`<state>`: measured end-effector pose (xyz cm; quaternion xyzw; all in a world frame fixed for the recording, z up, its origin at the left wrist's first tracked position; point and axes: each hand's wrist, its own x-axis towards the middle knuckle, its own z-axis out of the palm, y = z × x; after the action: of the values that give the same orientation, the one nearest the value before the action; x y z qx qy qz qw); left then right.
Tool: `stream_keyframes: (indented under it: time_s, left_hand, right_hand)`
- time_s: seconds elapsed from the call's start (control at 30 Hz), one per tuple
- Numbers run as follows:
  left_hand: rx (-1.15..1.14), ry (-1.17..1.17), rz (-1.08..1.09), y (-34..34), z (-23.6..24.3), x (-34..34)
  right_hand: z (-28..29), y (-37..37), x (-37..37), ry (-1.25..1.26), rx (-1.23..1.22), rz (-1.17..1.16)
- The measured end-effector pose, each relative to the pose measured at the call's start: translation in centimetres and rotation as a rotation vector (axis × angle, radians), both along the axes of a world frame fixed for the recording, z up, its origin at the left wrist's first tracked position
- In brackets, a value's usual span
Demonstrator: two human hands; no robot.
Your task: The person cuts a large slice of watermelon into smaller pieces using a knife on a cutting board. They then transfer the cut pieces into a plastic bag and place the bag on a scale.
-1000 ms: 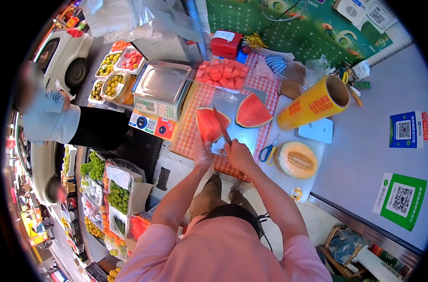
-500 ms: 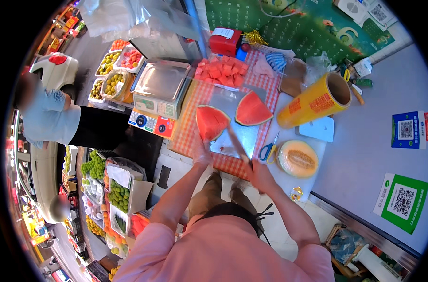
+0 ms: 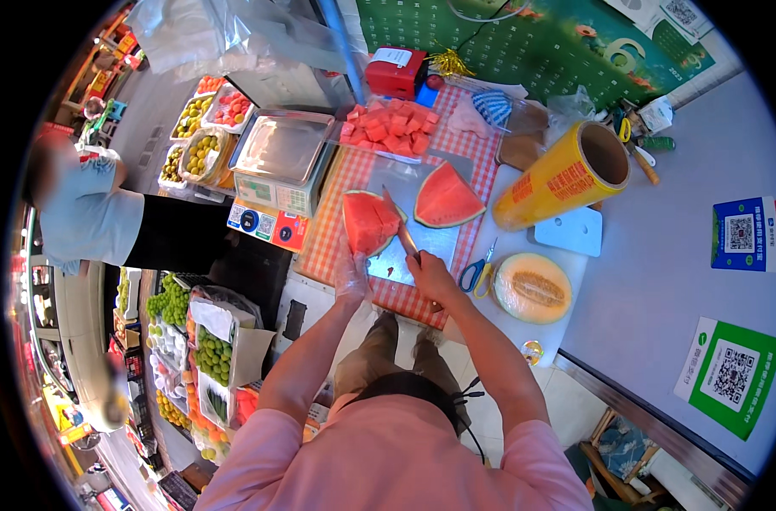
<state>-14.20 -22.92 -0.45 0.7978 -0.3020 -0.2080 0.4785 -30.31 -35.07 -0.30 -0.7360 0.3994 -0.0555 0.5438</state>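
A watermelon wedge (image 3: pixel 367 226) with red flesh and cut lines across it sits on a metal board (image 3: pixel 391 260). My left hand (image 3: pixel 350 276), in a clear plastic glove, grips its near side. In my right hand (image 3: pixel 431 281) is the handle of a knife (image 3: pixel 408 243). Its blade lies at the right side of this wedge, tip pointing away from me; how deep it goes I cannot tell. A second watermelon wedge (image 3: pixel 448 198) rests to the right of the blade, untouched. Beyond them is a heap of watermelon cubes (image 3: pixel 390 128).
Right of the board are scissors (image 3: pixel 477 271), a wrapped half melon (image 3: pixel 533 289) and a big yellow roll of film (image 3: pixel 546 183). A weighing scale (image 3: pixel 282 157) stands left. Fruit crates (image 3: pixel 213 353) line the left side, where another person (image 3: pixel 98 204) stands.
My right hand has moved left and away from me, bringing the blade up along the left wedge. My left hand stays at that wedge. The view has shifted slightly.
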Motion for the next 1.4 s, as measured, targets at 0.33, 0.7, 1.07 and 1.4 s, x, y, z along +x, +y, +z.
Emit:
stream_keyframes:
  time_s: [0.33,0.7,1.07,1.4]
  left_hand:
    - [-0.043,0.040,0.019,0.3,-0.2,-0.1]
    - [0.413,0.005,-0.033,0.3,-0.5,-1.3]
    - [0.211,-0.338,-0.101,-0.9,3.9,3.4]
    - [0.139,-0.015,0.005,-0.1,0.5,-0.6]
  right_hand:
    - [0.2,1.2,-1.3,-0.003,0.209,0.160]
    - [13.2,-1.5,-10.6,0.247,0.605,0.121]
    - [14.0,1.4,-4.3,0.148,0.185,-0.062]
    - [11.5,2.8,4.4,0.251,-0.235,-0.038]
